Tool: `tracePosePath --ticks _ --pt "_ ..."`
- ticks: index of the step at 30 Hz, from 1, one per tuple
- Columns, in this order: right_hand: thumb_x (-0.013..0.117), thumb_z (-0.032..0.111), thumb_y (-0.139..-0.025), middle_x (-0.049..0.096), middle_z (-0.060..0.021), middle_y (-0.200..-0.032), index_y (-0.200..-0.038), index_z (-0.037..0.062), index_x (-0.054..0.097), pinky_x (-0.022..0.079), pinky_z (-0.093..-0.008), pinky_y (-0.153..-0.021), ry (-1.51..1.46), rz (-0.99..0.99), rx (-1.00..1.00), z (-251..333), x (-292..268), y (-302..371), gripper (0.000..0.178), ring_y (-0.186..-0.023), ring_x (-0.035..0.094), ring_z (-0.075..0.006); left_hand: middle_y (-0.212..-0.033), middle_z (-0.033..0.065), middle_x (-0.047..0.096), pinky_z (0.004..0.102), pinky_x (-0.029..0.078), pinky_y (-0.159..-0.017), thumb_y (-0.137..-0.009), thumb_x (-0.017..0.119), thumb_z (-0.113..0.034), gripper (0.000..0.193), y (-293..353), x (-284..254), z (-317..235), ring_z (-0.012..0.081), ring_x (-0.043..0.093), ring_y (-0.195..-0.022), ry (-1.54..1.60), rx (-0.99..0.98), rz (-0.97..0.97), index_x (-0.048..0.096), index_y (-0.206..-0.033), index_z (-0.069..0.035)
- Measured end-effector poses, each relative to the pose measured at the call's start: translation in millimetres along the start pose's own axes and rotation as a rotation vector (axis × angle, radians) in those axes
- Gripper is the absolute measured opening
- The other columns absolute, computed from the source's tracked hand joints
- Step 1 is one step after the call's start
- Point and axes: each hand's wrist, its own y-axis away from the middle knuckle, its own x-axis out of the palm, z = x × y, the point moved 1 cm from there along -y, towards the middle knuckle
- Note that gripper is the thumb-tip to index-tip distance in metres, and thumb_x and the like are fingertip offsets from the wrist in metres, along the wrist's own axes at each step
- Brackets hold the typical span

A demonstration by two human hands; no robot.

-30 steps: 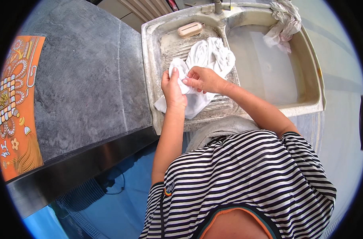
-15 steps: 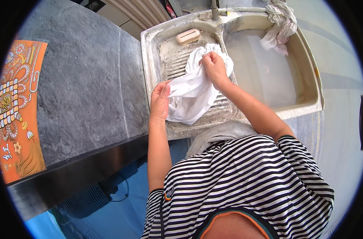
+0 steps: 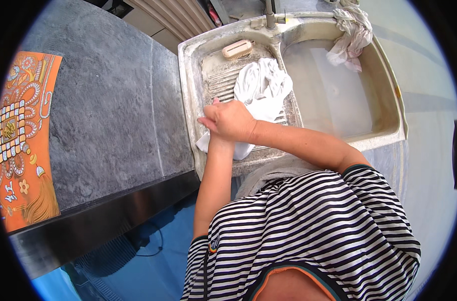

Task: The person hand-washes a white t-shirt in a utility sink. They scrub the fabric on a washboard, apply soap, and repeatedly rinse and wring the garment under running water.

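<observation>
A crumpled white cloth [image 3: 261,85] lies on the ridged washboard side of the sink [image 3: 188,75], with part of it spread beneath my forearms. My right hand [image 3: 234,120] is crossed over my left hand [image 3: 221,138] near the left rim, its fingers curled down. Most of my left hand is hidden under it, so its fingers cannot be made out. Whether any cloth is gripped between the two hands does not show. A pink scrubbing brush [image 3: 237,49] rests at the back of the washboard.
Cloudy water [image 3: 329,95] stands in the right basin, with a wet pale cloth [image 3: 353,30] draped over its far corner. A tap [image 3: 270,17] rises behind. To the left is a grey stone counter [image 3: 103,100] with an orange patterned mat [image 3: 30,130].
My right hand has left the upper part of the white cloth and moved left and nearer, onto my left hand. The cloth, stretched between both hands before, has slumped onto the washboard.
</observation>
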Motion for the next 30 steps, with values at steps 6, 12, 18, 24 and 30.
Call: tracePosePath --ticks 6,12,18,24,30 --pt "0.061 0.012 -0.075 0.064 -0.0167 -0.069 -0.07 0.0071 0.055 0.051 -0.0472 -0.056 0.014 -0.125 0.141 -81.5 5.8 -11.5 0.009 -0.062 0.064 -0.0381 -0.098 0.0028 0.067 0.0422 0.051 -0.085 -0.101 0.045 -0.044 0.035 7.9 62.5 0.5 0.0222 0.064 -0.091 0.145 -0.316 -0.297 0.063 -0.107 -0.014" --pt "0.06 0.012 -0.071 0.054 -0.011 -0.058 -0.067 0.0104 0.05 0.051 -0.0429 -0.065 -0.014 -0.127 -0.164 -3.8 13.1 13.9 0.01 -0.054 0.06 -0.0318 -0.071 -0.0004 0.051 0.0372 0.045 -0.068 -0.102 0.042 -0.04 0.037 2.8 9.3 -2.0 0.0166 0.05 -0.068 0.333 -0.112 0.069 0.049 -0.077 -0.015" --pt "0.06 0.013 -0.076 0.064 -0.0133 -0.069 -0.076 0.0083 0.054 0.051 -0.0468 -0.057 0.036 -0.124 0.087 -69.5 4.7 -14.9 0.007 -0.066 0.064 -0.0375 -0.111 0.0064 0.066 0.0438 0.05 -0.089 -0.102 0.043 -0.039 0.038 10.9 57.6 -0.7 0.0242 0.063 -0.101 0.111 -0.274 -0.241 0.06 -0.116 -0.008" --pt "0.059 0.063 -0.088 0.063 -0.0145 -0.066 -0.075 0.0042 0.063 0.049 -0.0433 -0.066 -0.17 0.429 0.225 -115.4 -29.7 -12.3 0.06 -0.067 0.064 -0.0339 -0.116 0.0206 0.062 0.0593 0.04 -0.104 -0.102 0.035 -0.045 0.042 0.6 43.2 -29.8 0.0416 0.057 -0.115 0.105 -0.108 -0.452 0.05 -0.089 -0.008" --pt "0.077 0.023 -0.086 0.066 0.0043 -0.074 -0.066 0.0084 0.059 0.048 -0.0267 -0.063 -1.246 0.078 0.542 -102.7 -26.9 3.6 0.031 -0.072 0.057 -0.0033 -0.093 0.0109 0.061 0.0494 0.049 -0.092 -0.103 0.035 -0.046 0.04 -3.3 33.4 -24.1 0.0303 0.061 -0.098 0.055 -0.171 -0.485 0.045 -0.079 -0.015"
